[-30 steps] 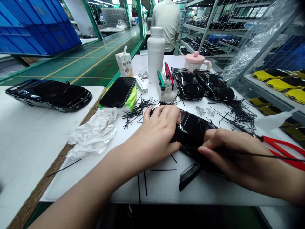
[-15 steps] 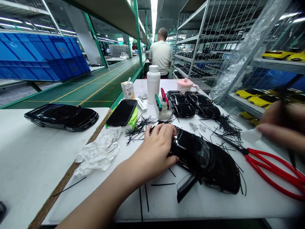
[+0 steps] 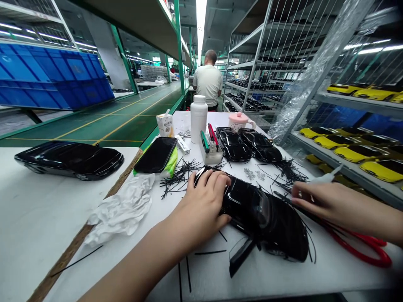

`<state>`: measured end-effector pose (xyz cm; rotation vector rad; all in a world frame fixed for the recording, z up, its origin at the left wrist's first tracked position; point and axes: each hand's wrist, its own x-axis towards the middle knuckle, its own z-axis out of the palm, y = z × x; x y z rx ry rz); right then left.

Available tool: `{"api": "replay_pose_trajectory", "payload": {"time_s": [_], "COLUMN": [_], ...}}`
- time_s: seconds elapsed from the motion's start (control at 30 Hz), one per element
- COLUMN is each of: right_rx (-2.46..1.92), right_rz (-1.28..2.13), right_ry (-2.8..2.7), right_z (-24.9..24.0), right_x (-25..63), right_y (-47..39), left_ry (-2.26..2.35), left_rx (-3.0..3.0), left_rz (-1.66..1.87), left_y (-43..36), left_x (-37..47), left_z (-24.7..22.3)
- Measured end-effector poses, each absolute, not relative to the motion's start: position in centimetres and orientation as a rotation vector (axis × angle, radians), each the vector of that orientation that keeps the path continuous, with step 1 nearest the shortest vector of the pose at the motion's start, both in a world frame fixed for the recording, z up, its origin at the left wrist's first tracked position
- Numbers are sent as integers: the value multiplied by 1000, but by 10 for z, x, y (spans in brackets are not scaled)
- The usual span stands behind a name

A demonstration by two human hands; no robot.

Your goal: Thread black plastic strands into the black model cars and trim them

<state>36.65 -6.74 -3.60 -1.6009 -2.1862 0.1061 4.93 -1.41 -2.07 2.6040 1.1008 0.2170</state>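
Observation:
A glossy black model car point(image 3: 267, 209) lies at an angle on the white worktop, its near door point(image 3: 242, 255) swung out. My left hand point(image 3: 206, 191) grips the car's far-left end, fingers over the top and thumb at the near side. To the right of the car, my right hand point(image 3: 317, 201) is closed around a dark slender tool point(image 3: 283, 199), whose kind is blurred. Red-handled scissors point(image 3: 374, 253) lie partly under that hand. Just behind it is a whitish, pointed thing point(image 3: 325, 178); I cannot tell whether the hand holds it.
Black strips point(image 3: 179, 175) and small clear pieces point(image 3: 249, 174) are scattered behind the car. Two black cars point(image 3: 234, 144), a white bottle point(image 3: 198, 119), a pink-lidded mug point(image 3: 238, 121) and a phone point(image 3: 156, 154) stand farther back. Another black car point(image 3: 69, 158) and crumpled tissue point(image 3: 122, 212) are left.
My right hand has come in from the right edge, leftward and down over the scissors, beside the car. My left hand keeps its grip. The whole view has shifted slightly.

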Motion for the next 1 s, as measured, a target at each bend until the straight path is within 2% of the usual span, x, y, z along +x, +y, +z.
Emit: {"api": "replay_pose_trajectory", "payload": {"time_s": [0.23,0.5,0.7,0.87,1.0], "right_rx": [-1487,-1383,-1245,-1033,-980], "right_rz": [530,651,562,579,611], "right_ry": [-2037,-1860,-1626,-1457,-1373], "right_z": [-17,-32,-6,32,29], "right_x": [284,222,242,262,263], "right_y": [40,131,115,60,6], "left_ry": [1107,1051,1028,1016,1012], "left_rx": [2590,2550,2584,2616,2643], "left_rz": [222,232,248,241,225], "left_y": [-16,-13,-12,-11,-10], "left_x": [49,41,41,43,44], "left_z": [-16,-17,-23,-25,-27]}}
